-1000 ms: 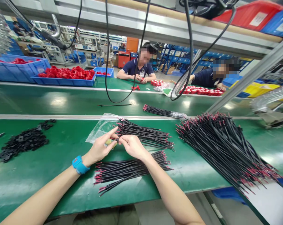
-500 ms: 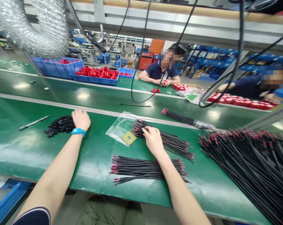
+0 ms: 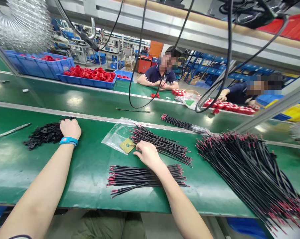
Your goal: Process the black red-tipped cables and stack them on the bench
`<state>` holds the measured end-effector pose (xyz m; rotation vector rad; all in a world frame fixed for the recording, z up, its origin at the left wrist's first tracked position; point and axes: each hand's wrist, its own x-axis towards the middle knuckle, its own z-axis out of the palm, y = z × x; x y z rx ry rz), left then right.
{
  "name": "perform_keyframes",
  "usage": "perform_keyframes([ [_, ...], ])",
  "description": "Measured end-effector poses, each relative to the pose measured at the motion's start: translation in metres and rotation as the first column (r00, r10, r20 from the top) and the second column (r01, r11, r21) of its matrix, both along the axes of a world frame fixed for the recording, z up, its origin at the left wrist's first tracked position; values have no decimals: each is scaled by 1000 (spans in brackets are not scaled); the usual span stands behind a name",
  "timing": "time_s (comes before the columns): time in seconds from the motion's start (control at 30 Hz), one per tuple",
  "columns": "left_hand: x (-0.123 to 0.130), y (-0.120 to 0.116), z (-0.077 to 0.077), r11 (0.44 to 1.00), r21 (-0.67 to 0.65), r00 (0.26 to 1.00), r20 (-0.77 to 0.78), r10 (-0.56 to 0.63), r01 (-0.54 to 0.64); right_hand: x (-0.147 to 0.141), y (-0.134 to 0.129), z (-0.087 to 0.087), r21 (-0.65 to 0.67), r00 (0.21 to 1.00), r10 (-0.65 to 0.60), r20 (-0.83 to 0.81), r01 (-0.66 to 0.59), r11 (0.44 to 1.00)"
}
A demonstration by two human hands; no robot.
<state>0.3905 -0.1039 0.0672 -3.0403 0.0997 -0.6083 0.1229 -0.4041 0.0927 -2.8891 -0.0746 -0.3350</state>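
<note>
My left hand point(image 3: 70, 128), with a blue band at the wrist, rests at the right edge of a pile of small black parts point(image 3: 42, 134); its fingertips are hidden. My right hand point(image 3: 147, 152) is beside the left end of the upper bundle of black cables with red tips point(image 3: 164, 142), thumb and fingers apart. Just left of it, a yellow square plate with a hole point(image 3: 124, 148) lies on a clear plastic bag point(image 3: 112, 136). A second cable bundle point(image 3: 140, 176) lies nearer to me, partly under my right forearm.
A large cable pile point(image 3: 239, 166) covers the right side. A metal pen-like tool point(image 3: 10, 131) lies far left. Beyond the rail are another bundle point(image 3: 177, 122), blue trays of red parts point(image 3: 87, 83) and two people. Black cords hang overhead.
The view has shifted right. My right hand has moved off the upper bundle's tips towards me and the yellow plate, and its thumb has spread. My left hand remains at the black parts.
</note>
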Motion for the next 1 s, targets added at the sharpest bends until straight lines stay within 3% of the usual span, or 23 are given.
perform_keyframes([
  [0.13, 4, -1, -4, 999, -33, 999, -22, 34, -35, 1, -5, -5, -36, 992, -51, -118, 47, 998],
  [0.4, -3, -12, 0, 997, -76, 998, -65, -3, -2, 8, -23, -19, -55, 996, -92, -5, 91, 994],
  [0.53, -2, -15, 0, 995, -98, 995, -91, -46, 37, 11, -35, -27, -3, 996, -87, 11, 87, 996],
  [0.67, 3, -15, -1, 989, -113, 986, -126, -105, 91, 8, -30, -19, 80, 994, -109, 7, 108, 991],
  [0.77, 7, -15, -2, 986, -109, 979, -147, -142, 127, 1, -16, -4, 276, 997, 43, -71, -22, 961],
  [0.87, 8, -16, -4, 987, -91, 978, -149, -145, 133, -6, -1, 7, 442, 933, 296, -207, -180, 878],
  [1.0, 7, -20, -6, 984, -99, 979, -130, -158, 146, -11, 11, 9, 460, 860, 388, -332, -211, 862],
])
